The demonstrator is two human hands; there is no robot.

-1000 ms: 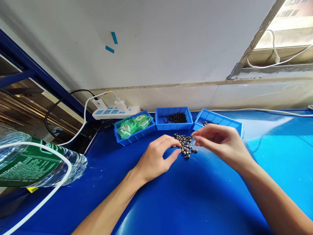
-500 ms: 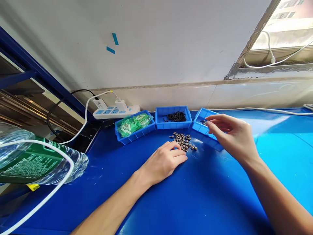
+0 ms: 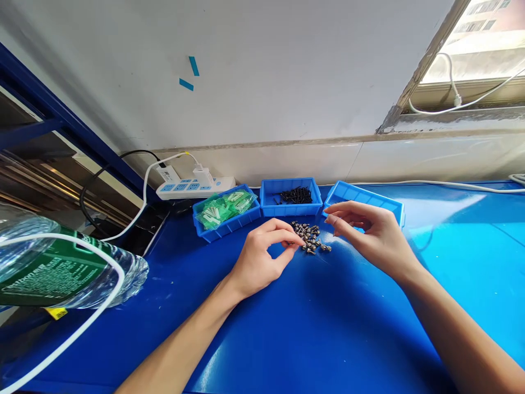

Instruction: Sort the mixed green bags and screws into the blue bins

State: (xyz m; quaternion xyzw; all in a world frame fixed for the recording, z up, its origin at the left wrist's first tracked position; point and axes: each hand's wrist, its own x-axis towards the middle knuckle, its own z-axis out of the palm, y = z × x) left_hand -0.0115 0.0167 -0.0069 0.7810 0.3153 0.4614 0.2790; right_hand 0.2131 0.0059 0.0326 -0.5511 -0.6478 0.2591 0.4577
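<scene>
A loose pile of small metal screws [image 3: 310,232] lies on the blue tabletop. At its left edge, my left hand [image 3: 262,254] has thumb and index finger brought together; anything pinched there is too small to make out. My right hand [image 3: 369,230] hovers to the right of the pile, in front of the right blue bin [image 3: 385,203], partly covering it. Its thumb and index finger are apart, with nothing visible between them. Black screws [image 3: 296,195] fill part of the middle blue bin [image 3: 268,210].
Green plastic packets [image 3: 227,209] lie in the left blue bin [image 3: 213,235]. Behind it is a white power strip [image 3: 221,186] with plugs and cables. A large water bottle [image 3: 61,268] and a white cable [image 3: 117,284] occupy the left side. The wall rises behind the bins.
My right hand has drawn back from the right bin, leftward toward the pile. My left hand has lifted and shifted slightly left, its thumb and index finger now together at the pile's edge.
</scene>
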